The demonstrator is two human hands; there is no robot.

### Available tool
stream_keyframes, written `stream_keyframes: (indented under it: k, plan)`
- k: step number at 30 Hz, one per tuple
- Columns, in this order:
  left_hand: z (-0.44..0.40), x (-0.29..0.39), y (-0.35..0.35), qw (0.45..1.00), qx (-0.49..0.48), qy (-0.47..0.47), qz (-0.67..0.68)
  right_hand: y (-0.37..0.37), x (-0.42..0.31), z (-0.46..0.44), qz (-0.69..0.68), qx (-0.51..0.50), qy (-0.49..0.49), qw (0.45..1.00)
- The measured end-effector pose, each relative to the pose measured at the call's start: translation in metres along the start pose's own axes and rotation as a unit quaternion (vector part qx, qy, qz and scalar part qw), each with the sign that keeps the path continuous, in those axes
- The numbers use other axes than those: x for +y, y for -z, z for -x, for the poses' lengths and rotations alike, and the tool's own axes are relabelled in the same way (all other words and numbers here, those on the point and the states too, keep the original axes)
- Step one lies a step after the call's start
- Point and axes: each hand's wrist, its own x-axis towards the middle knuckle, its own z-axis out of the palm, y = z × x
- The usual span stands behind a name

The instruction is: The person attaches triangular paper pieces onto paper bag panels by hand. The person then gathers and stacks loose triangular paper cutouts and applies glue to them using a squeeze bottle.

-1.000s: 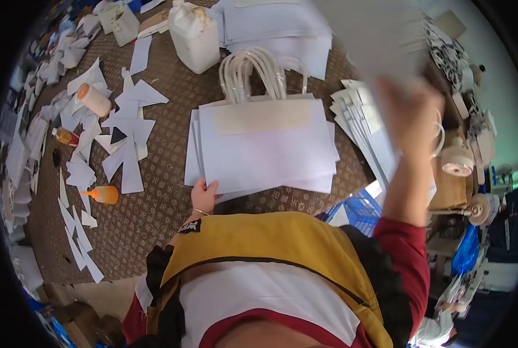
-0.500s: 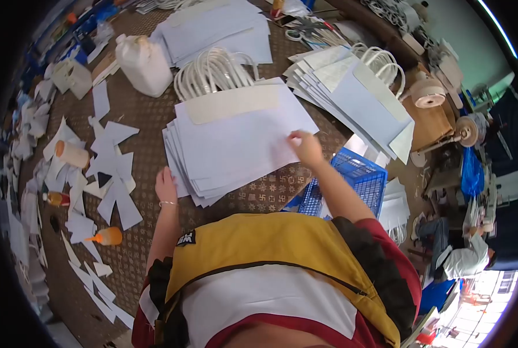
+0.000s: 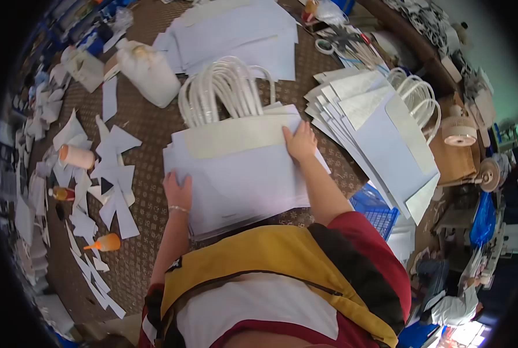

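A stack of white bag panels (image 3: 241, 180) lies in front of me, with a cream strip across the top sheet. Looped whitish cord handles (image 3: 221, 93) rise from its far edge. On the stack's left edge is my left hand (image 3: 178, 194), a bracelet at its wrist, with the thumb over the top sheet. My right hand (image 3: 300, 142) grips the upper right edge, its thumb lying on the top and its fingers along the side. The undersides of both grips are hidden. Just to the right, a second stack of panels with handles (image 3: 386, 139) is fanned out.
More white sheets (image 3: 235, 43) lie at the far side. Left are a white jug (image 3: 147, 72), a thread spool (image 3: 76, 156), an orange glue bottle (image 3: 108, 242) and scraps (image 3: 119, 203). A blue basket (image 3: 378, 211) sits right. A person (image 3: 456, 304) is at the far right.
My right hand has moved from above the top sheet to the stack's right edge. My left hand now overlaps the left edge. The stack sits straighter and its sheets are more even.
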Motion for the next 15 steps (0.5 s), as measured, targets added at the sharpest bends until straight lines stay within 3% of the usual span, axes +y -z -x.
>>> stream_keyframes:
  k: [1, 2, 4, 5, 6, 7, 9, 13, 15]
  plan:
    - [0.003, 0.002, 0.001, 0.996, 0.056, -0.031, -0.058, -0.004, 0.001, 0.002, -0.004, 0.02, 0.014, 1.0]
    - [0.004, 0.009, 0.006, 0.996, 0.051, -0.038, -0.061, -0.006, -0.001, 0.001, -0.011, 0.042, 0.032, 0.999]
    - [0.01, 0.022, 0.022, 0.991, 0.0, 0.011, 0.133, -0.003, -0.001, -0.002, -0.022, 0.06, 0.043, 0.997]
    - [0.013, 0.025, 0.025, 0.972, -0.027, 0.039, 0.23, 0.005, -0.001, -0.005, -0.072, 0.015, 0.037, 0.997]
    - [0.015, 0.023, 0.023, 0.972, -0.032, 0.039, 0.228, 0.015, 0.0, -0.008, -0.119, -0.028, 0.031, 0.992]
    - [0.014, 0.015, 0.02, 0.956, -0.032, 0.096, 0.276, 0.022, 0.003, -0.01, -0.166, -0.072, 0.026, 0.983]
    - [0.012, -0.002, 0.016, 0.906, -0.025, 0.21, 0.366, 0.029, 0.005, -0.012, -0.181, -0.05, 0.043, 0.981]
    - [-0.002, -0.017, 0.015, 0.932, -0.028, 0.27, 0.239, 0.013, 0.008, -0.023, -0.216, -0.013, 0.106, 0.971]
    - [-0.006, -0.004, 0.027, 0.916, -0.062, 0.317, 0.238, 0.005, 0.01, -0.028, -0.228, -0.017, 0.1, 0.969]
